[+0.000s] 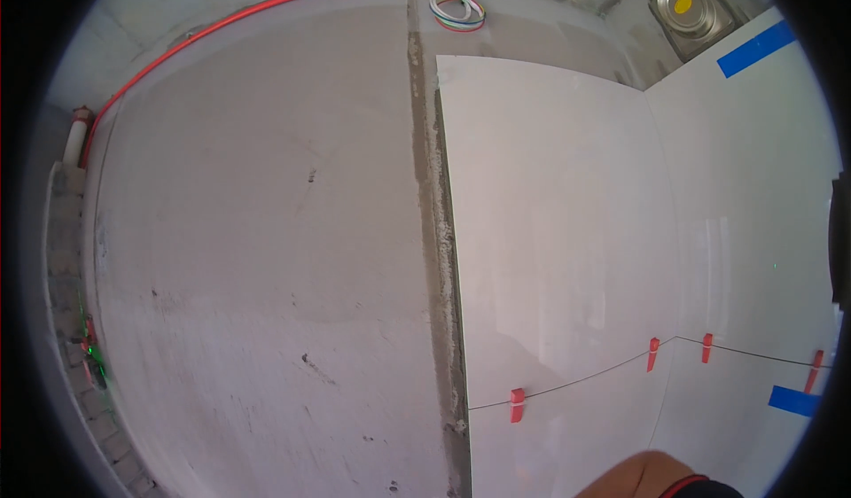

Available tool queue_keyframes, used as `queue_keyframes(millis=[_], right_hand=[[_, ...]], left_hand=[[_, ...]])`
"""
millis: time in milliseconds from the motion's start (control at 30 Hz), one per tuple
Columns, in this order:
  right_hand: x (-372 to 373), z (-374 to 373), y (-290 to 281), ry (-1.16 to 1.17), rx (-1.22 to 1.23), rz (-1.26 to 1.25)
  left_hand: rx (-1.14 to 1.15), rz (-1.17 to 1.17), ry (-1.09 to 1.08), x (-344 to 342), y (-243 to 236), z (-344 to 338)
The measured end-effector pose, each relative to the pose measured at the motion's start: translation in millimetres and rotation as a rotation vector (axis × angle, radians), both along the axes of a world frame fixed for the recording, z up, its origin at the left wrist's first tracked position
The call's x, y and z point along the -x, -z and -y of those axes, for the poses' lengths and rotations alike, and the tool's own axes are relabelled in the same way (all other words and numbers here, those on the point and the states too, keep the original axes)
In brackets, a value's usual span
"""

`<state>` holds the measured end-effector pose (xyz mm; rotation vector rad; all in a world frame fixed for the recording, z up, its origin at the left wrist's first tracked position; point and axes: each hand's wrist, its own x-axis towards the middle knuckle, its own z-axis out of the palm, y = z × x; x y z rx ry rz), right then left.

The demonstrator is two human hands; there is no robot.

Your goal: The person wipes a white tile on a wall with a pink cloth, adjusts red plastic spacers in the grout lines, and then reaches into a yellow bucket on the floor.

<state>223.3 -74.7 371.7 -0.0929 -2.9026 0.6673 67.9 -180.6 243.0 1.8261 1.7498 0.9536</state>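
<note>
Bare skin of what looks like my right hand or wrist (634,477) comes in at the lower edge, right of the middle. A black cuff or band (709,487) with a red edge lies beside it. Its fingers are out of sight below the frame, so any hold is hidden. Nearest to it is a large glossy white wall tile (558,232). Red plastic wedges (518,405) sit along the tile's horizontal joint, with another wedge (653,354) near the corner. My left hand does not show.
Bare grey wall (266,232) fills the left. Red conduit (266,3) runs along the top to coiled wires (457,11). Blue tape (756,48) marks the right-hand tiled wall (753,188). A square metal fitting (691,11) is above. A green-lit device (93,361) stands far left.
</note>
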Motion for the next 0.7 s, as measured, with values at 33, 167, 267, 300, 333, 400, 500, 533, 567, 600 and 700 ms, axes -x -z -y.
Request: queue_keyframes(millis=[33, 167, 267, 300, 333, 400, 500, 533, 567, 600, 700], right_hand=[[-7.9, 6.3, 32.1, 0.055, 0.198, -0.005], [-26.6, 55.1, -20.7, 0.121, -0.145, -0.117], [-31.4, 52.5, -2.3, 0.215, -0.016, -0.072], [-31.5, 51.2, 3.1, 0.226, -0.057, -0.072], [-32.5, 51.9, 7.8, 0.231, -0.053, -0.068], [-30.0, 57.1, 6.3, 0.22, -0.068, -0.229], [-29.4, 51.4, 21.8, 0.269, -0.008, -0.029], [-29.1, 49.8, 24.9, 0.269, -0.005, -0.02], [-28.4, 49.4, 27.3, 0.217, -0.071, 0.027], [-26.6, 49.2, 27.5, 0.162, -0.135, 0.073], [-19.1, 53.0, 15.4, -0.057, -0.204, -0.101]], left_hand=[[-0.033, 0.056, 0.047, -5.7, -18.1, 4.4], [-0.106, 0.26, 0.05, -21.9, -14.4, 6.8], [0.107, 0.398, 0.073, -30.1, -24.5, 4.0], [0.113, 0.402, 0.078, -31.2, -27.5, 5.1], [0.152, 0.45, 0.08, -31.1, -29.8, 5.9], [0.195, 0.509, 0.08, -32.3, -24.0, 6.8], [0.245, 0.646, 0.103, -36.2, 26.1, -2.5], [0.262, 0.692, 0.109, -37.5, 44.0, -6.8], [0.277, 0.738, 0.116, -38.4, 57.9, -9.7], [0.28, 0.746, 0.115, -38.5, 69.4, -12.9], [-0.012, 0.265, 0.122, -39.6, 101.3, -24.1]])
